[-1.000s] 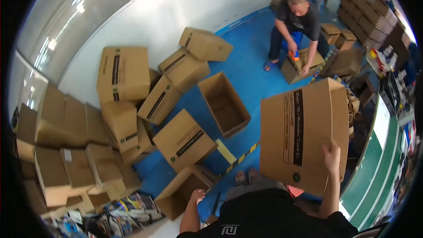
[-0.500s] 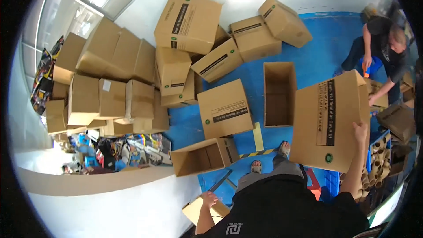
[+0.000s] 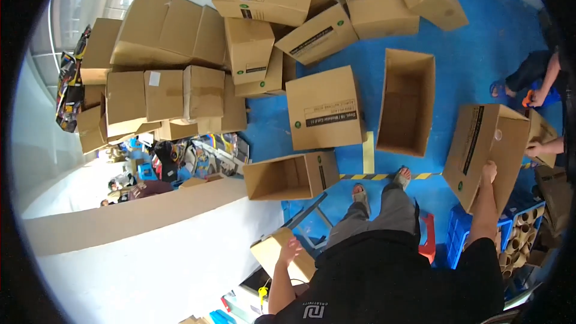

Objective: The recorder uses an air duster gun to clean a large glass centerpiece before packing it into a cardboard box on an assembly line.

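My right hand (image 3: 489, 172) grips the near edge of a brown cardboard box (image 3: 486, 147) held out to my right, above the blue floor. My left hand (image 3: 290, 249) hangs low at my left side, fingers spread, just above a small piece of cardboard (image 3: 282, 257); whether it touches the piece is unclear. An open empty box (image 3: 408, 102) stands on the floor ahead of my feet. Another open box (image 3: 291, 175) lies on its side to the left of my feet.
Many closed cardboard boxes (image 3: 252, 42) are piled ahead and to the left. A person (image 3: 543, 78) crouches at the right edge beside another box (image 3: 545, 138). A blue crate of cardboard tubes (image 3: 516, 228) and a red stool (image 3: 426, 237) sit by my right leg.
The view has swung further down and left. The box in my right hand has dropped lower and tilted away from me. My left hand stays by the small cardboard piece.
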### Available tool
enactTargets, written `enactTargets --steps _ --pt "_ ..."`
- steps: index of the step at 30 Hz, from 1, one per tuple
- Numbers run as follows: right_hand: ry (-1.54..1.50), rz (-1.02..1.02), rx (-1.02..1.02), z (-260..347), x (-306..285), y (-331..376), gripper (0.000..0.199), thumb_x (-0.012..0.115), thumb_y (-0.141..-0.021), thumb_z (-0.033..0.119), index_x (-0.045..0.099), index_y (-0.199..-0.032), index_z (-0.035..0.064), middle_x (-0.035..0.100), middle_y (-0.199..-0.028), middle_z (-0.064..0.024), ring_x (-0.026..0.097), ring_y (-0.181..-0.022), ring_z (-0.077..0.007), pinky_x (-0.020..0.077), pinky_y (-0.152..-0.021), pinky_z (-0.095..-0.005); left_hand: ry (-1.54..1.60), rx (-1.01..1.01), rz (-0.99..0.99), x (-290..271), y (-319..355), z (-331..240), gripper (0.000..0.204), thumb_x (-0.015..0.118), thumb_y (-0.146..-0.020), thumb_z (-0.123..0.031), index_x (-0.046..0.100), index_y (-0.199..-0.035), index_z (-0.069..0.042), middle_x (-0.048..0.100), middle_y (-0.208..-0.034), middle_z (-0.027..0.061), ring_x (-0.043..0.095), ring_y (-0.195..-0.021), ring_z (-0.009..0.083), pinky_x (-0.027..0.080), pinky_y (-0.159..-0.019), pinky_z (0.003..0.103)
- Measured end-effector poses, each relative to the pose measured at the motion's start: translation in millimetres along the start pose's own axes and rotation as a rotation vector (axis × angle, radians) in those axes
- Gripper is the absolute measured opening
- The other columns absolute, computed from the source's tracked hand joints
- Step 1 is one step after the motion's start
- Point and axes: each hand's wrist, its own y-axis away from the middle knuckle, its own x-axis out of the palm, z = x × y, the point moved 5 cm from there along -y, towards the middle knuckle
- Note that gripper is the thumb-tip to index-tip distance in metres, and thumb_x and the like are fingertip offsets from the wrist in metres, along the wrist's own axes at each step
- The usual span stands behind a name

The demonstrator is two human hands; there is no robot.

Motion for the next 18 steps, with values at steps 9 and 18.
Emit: enactTargets --steps 9,18 --pt "-0.772 1.071 0.007 35.5 162.4 163.1 0.033 0.060 -0.086 0.023 0.055 -0.114 0.0069 0.066 -0.096 -0.0094 0.066 -0.076 -0.0227 0.0561 -0.058 -0.0408 -0.131 0.030 0.104 -4.4 -27.3 -7.7 0.041 0.055 -0.096 -0.027 0.047 -0.131 -0.008 0.061 -0.114 0.0085 0.065 -0.093 0.0198 0.051 -0.068 0.033" --pt "-0.662 0.875 0.134 31.2 82.0 388.0 0.030 0.057 -0.087 0.020 0.057 -0.115 0.0076 0.066 -0.098 -0.0075 0.065 -0.082 -0.0195 0.0507 -0.063 -0.0343 -0.556 0.264 0.178 -21.9 -243.5 -13.3 0.048 0.060 -0.090 -0.026 0.045 -0.131 -0.005 0.066 -0.105 0.0147 0.065 -0.086 0.0252 0.051 -0.071 0.037"
